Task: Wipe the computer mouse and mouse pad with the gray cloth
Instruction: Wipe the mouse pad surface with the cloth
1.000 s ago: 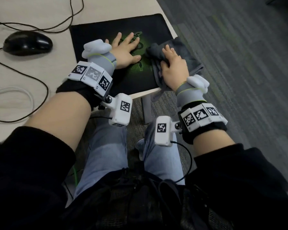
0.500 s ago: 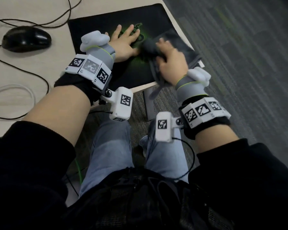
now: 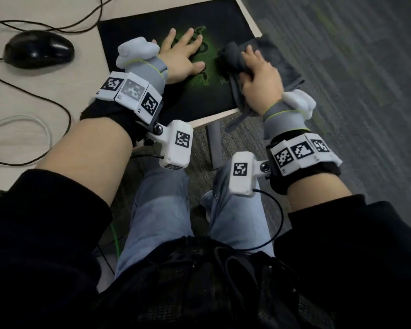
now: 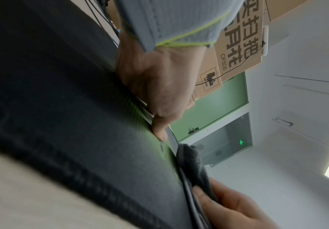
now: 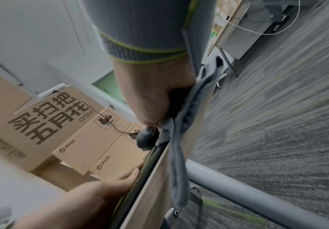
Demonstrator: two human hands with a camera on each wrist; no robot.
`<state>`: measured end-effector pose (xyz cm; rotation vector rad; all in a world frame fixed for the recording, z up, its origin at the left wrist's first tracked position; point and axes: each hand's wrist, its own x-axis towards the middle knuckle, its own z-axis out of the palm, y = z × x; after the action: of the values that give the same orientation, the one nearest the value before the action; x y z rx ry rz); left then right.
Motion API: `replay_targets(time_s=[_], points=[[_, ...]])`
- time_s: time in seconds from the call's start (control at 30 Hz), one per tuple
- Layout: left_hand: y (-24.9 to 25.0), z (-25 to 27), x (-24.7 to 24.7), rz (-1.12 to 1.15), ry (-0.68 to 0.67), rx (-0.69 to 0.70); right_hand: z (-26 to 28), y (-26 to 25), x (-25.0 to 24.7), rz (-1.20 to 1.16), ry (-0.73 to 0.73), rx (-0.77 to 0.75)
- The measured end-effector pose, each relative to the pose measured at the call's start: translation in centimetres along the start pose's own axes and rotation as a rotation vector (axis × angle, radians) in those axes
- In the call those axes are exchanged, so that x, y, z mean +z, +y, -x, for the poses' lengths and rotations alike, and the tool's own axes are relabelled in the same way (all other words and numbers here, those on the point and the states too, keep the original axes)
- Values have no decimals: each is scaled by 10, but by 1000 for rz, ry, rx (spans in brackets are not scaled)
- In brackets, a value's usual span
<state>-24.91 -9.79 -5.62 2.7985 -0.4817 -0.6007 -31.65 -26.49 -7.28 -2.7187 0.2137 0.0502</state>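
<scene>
The head camera looks steeply down from above the person's lap, across both forearms to the near corner of the table (image 3: 57, 96) and the carpet beside it. The left wrist camera sits low and very close, skimming along the mouse pad (image 4: 81, 124) toward the room's walls. The right wrist camera hangs near the table edge, looking past the cloth (image 5: 177, 155). Both wrist views share the cardboard boxes (image 5: 81, 139) and each shows the opposite hand.

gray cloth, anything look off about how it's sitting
Partly. The crumpled gray cloth, gripped by the right hand, overhangs the desk's right edge, one end dangling below the tabletop. The black mouse pad with green logo lies flat.
</scene>
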Motion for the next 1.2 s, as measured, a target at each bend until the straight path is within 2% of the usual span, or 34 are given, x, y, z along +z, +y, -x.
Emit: replay_targets(time_s=[0.1,0.2,0.27,0.37,0.43,0.5,0.67,0.73,0.9,1.07,1.2], points=[[2,0,0,-14,-3,-5,6,-7,3,12,17,9],[4,0,-1,-25,3,-14,22,-23,17,-107,1,-112],[5,0,-1,-32,-4,-15,33,-26,21,-188,-4,-137],[2,0,-3,-23,-17,-11,37,-16,10,-245,68,-32],[0,0,-3,-6,-26,-5,37,-1,-3,-223,131,89],[1,0,-2,-11,-16,0,36,4,-9,-195,147,142],[2,-1,-1,-21,-6,-1,38,-12,5,-91,37,42],[4,-1,-3,-3,-2,-5,37,-14,1,-125,46,46],[20,-10,-14,49,109,25,29,-15,-11,-72,47,56],[29,-25,-21,59,48,-15,21,-11,-11,38,24,4],[20,-40,-18,-8,75,-35,14,-11,-13,156,-18,-34]])
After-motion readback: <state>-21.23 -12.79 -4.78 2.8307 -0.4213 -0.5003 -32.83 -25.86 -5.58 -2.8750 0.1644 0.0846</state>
